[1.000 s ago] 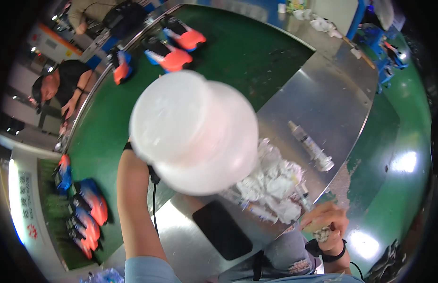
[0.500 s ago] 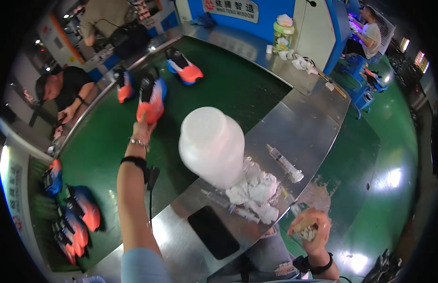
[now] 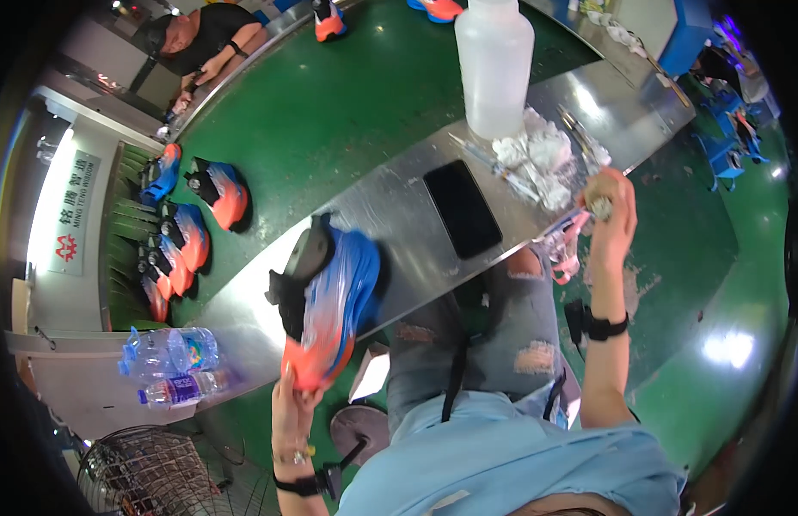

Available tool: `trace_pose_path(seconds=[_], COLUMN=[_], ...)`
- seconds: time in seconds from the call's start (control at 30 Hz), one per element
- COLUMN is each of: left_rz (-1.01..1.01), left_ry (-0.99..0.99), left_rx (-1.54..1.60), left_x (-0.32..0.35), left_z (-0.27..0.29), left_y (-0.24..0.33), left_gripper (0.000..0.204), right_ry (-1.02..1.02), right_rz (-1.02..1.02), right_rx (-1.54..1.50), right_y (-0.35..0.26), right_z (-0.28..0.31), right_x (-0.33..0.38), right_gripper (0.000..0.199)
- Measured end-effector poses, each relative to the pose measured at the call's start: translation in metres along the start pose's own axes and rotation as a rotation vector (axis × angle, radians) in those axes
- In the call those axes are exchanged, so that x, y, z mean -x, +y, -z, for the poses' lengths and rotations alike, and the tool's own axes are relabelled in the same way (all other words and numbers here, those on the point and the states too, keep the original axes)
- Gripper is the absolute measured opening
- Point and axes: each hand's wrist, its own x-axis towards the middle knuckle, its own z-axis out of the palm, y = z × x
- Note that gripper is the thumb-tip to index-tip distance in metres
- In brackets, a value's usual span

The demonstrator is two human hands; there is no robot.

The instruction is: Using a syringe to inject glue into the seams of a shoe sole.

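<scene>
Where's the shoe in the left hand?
The shoe is left of centre in the head view, over the near edge of the metal counter, left of the phone.

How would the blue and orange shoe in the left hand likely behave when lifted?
The shoe may flex at its dark collar, which looks like soft fabric. The left hand grips only the toe, so the far end might droop. Its long shape makes rolling unlikely.

Nearest shoe (image 3: pixel 330 297): orange toe fading through pale streaks into blue, with black collar. Tall bottle (image 3: pixel 495 73): translucent white. Phone (image 3: pixel 462 209): plain black. Crumpled tissue (image 3: pixel 543 159): white. Belt surface (image 3: pixel 356 112): deep green. Tabletop (image 3: pixel 399 211): silver-grey. Shirt (image 3: pixel 494 456): light blue. Jeans (image 3: pixel 526 318): faded grey-blue with pale frayed patches. Wristbands (image 3: pixel 607 328): black. Wall sign (image 3: pixel 75 211): grey, with red emblem.
</scene>
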Motion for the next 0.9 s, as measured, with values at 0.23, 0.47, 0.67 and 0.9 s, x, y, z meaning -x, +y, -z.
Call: trace_pose_path(seconds=[0.23,0.47,0.67,0.9], left_rz=[-0.237,-0.775,-1.079,-1.291], left_ry=[0.222,0.248,0.016,-0.165], left_rx=[-0.231,-0.248,-0.257,-0.474], left_x=[0.05,-0.037,-0.067,-0.071], left_z=[0.076,0.02,-0.074,-0.109], left_y=[-0.031,0.031,0.057,0.072], left_gripper=[0.032,0.037,0.048,0.065], right_ry=[-0.029,-0.007,-0.031,-0.248], right_rz=[-0.03,-0.042,-0.154,-0.107], right_rx=[0.006,0.012,0.089,-0.14], right_y=[-0.001,-0.017,-0.021,-0.09], right_z=[-0.025,-0.017,-0.021,-0.087], right_x=[0.014,0.024,0.03,0.053], right_gripper=[0.038,0.043,0.047,0.042])
